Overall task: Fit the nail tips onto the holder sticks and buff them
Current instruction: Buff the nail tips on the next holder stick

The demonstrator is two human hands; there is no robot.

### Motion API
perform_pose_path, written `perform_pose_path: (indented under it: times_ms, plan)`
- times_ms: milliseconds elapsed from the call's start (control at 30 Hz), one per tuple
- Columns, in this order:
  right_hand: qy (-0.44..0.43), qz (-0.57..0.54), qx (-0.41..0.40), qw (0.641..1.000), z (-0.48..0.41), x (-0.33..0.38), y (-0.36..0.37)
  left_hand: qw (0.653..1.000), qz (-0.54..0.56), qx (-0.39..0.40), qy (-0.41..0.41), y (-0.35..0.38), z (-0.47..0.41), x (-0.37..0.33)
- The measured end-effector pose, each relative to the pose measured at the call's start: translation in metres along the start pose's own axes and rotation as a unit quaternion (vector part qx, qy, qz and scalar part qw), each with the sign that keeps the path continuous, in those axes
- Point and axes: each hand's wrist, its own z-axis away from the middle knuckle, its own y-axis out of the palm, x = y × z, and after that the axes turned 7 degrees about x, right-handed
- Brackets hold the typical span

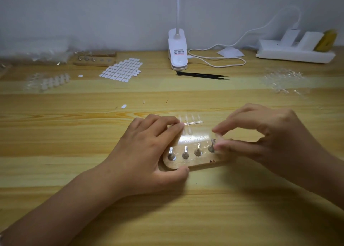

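Note:
A wooden holder base [188,163] lies in front of me with several short metal holder sticks [185,152] standing in a row. My left hand [149,149] grips the base's left end, thumb on the near edge and fingers over the far edge. My right hand [260,134] pinches a small clear nail tip [217,136] between thumb and forefinger just above the rightmost stick [211,146]. A clear strip of nail tips [192,123] lies just behind the base, touching my left fingertips.
At the back stand a white clip lamp [177,50] with its cable, black tweezers [202,75], a sheet of white adhesive tabs [122,69], another wooden holder [94,60], a power strip [294,52], and loose clear tips at left [50,82] and right [283,80].

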Motion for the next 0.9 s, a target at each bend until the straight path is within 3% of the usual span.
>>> perform_pose_path:
  times_ms: [300,900]
  plan:
    - [0.047,-0.042,0.04,0.997,-0.001,-0.001,0.009,1.0,-0.001,0.0,0.003,0.001,0.0,0.001]
    - [0.081,-0.077,0.044,0.993,0.0,-0.002,0.012,1.0,-0.003,0.001,0.007,0.002,0.001,0.004]
